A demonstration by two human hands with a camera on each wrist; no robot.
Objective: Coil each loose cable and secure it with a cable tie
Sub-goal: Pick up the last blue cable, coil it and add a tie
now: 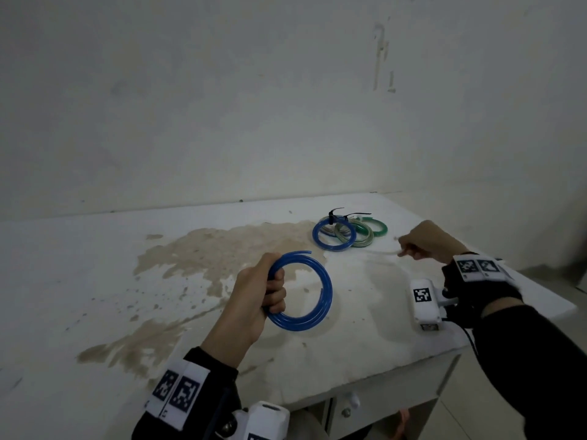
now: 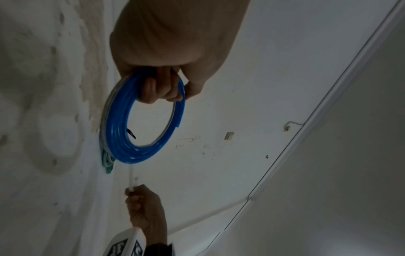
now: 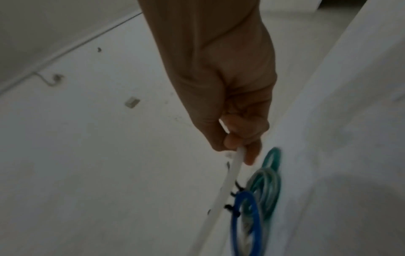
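My left hand point(image 1: 266, 290) grips a coil of blue cable point(image 1: 324, 293) and holds it upright a little above the table. In the left wrist view my fingers point(image 2: 162, 90) curl through the blue coil point(image 2: 122, 138). My right hand point(image 1: 422, 242) is off to the right, above the table, pinching one end of a thin white cable tie point(image 1: 381, 253). The tie point(image 3: 228, 183) runs straight out from my thumb and fingers point(image 3: 238, 135). The two hands are apart, and the tie is not touching the held coil.
A pile of tied coils point(image 1: 349, 233), blue, green and pale, lies at the back right with black tie tails sticking up. The white table point(image 1: 95, 265) has a large brown stain. Its right edge and front corner are near my right arm. Drawer knobs point(image 1: 349, 404) show below.
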